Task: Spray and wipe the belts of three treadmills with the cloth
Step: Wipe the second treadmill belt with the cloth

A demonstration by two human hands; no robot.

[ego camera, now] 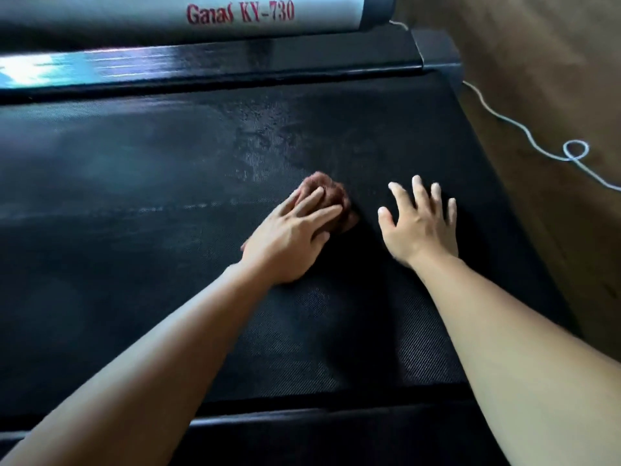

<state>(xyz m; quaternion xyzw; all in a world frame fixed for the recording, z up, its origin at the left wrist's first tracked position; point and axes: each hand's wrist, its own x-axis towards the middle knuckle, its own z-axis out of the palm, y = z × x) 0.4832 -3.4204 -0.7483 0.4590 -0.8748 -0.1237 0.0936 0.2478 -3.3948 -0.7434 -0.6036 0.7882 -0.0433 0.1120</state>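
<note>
A black textured treadmill belt (168,280) fills most of the head view, with a wet, speckled patch (262,142) near its middle. My left hand (289,237) presses flat on a bunched brown cloth (331,193) that lies on the belt just below the wet patch. Its fingers rest on top of the cloth. My right hand (420,223) is spread open on the belt to the right of the cloth, a short gap away, and holds nothing. No spray bottle is in view.
A grey motor cover (242,11) lettered in red runs across the top, with a glossy black side rail (201,67) below it. Brown floor (537,95) lies to the right, crossed by a looped white cable (576,151). Another black rail (302,422) borders the belt nearest me.
</note>
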